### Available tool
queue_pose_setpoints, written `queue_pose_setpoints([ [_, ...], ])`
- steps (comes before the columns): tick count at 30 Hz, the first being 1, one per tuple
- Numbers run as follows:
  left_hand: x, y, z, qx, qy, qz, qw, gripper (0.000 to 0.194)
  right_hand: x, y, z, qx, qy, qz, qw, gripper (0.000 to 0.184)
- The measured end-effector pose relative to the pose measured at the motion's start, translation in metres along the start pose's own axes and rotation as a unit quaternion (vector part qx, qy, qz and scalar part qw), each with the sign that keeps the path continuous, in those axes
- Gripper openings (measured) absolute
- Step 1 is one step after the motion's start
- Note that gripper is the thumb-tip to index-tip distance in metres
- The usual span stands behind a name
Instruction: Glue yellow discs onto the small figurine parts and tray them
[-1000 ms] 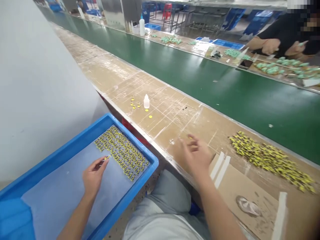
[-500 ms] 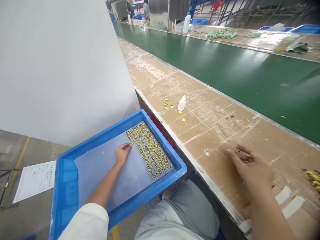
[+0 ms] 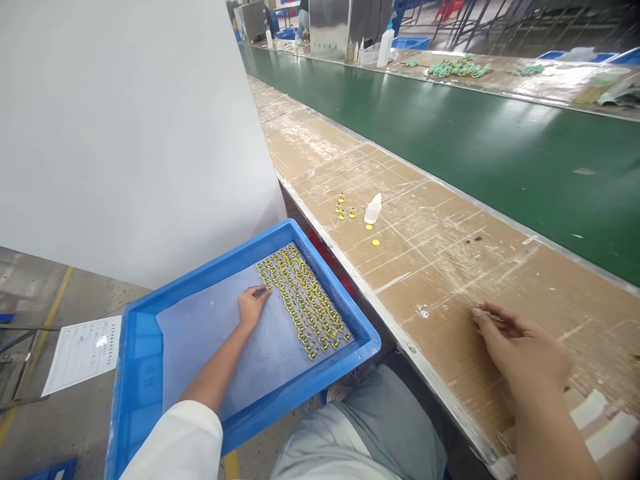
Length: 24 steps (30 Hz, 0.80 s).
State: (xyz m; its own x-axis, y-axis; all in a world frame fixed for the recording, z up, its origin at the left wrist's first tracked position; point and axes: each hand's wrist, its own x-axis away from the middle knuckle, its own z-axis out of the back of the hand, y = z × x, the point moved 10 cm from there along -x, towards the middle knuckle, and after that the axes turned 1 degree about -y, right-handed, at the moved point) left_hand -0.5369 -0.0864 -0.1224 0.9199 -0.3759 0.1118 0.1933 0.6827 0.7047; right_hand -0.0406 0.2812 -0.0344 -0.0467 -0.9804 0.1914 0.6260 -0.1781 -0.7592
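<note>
The right grip [image 3: 520, 353] pinches narrowly on a tiny yellow part [image 3: 493, 317] above the brown cardboard surface [image 3: 430, 280]. The left grip [image 3: 254, 307], narrow, holding unclear, sits beside yellow-and-black parts [image 3: 303, 300] in a blue plastic tray [image 3: 210, 267].

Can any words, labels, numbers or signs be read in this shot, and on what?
The sheet of paper on the floor: a printed form, too small to read.
The wall of the blue plastic tray: moulded marks, too blurred to read.
Nothing else is legible.
</note>
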Motion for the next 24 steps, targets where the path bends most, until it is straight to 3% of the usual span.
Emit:
queue_pose_setpoints([
  [4, 0.006, 0.019, 0.013, 0.017, 0.023, -0.034, 0.999, 0.025, 0.006, 0.0, 0.001, -0.077, -0.018, -0.014, 0.997, 0.035],
  [8, 0.048, 0.069, 0.025, 0.067, 0.018, -0.124, 0.99, 0.027, 0.048, -0.012, -0.004, -0.194, -0.011, -0.016, 0.981, 0.048],
  [10, 0.086, 0.102, 0.019, 0.101, -0.027, -0.187, 0.977, 0.027, 0.086, -0.025, -0.039, -0.258, -0.111, -0.038, 0.959, 0.049],
  [13, 0.143, 0.144, 0.004, 0.14, -0.103, -0.264, 0.949, 0.036, 0.159, -0.05, -0.113, -0.331, -0.313, -0.077, 0.887, 0.052],
  [15, 0.169, 0.16, -0.002, 0.158, -0.122, -0.297, 0.934, 0.039, 0.197, -0.058, -0.148, -0.344, -0.377, -0.104, 0.854, 0.053],
  [18, 0.182, 0.168, -0.004, 0.174, -0.126, -0.32, 0.923, 0.034, 0.228, -0.064, -0.177, -0.344, -0.419, -0.113, 0.833, 0.052],
  [24, 0.172, 0.156, 0.007, 0.188, -0.093, -0.301, 0.93, 0.02, 0.238, -0.072, -0.19, -0.321, -0.44, -0.077, 0.835, 0.055],
])
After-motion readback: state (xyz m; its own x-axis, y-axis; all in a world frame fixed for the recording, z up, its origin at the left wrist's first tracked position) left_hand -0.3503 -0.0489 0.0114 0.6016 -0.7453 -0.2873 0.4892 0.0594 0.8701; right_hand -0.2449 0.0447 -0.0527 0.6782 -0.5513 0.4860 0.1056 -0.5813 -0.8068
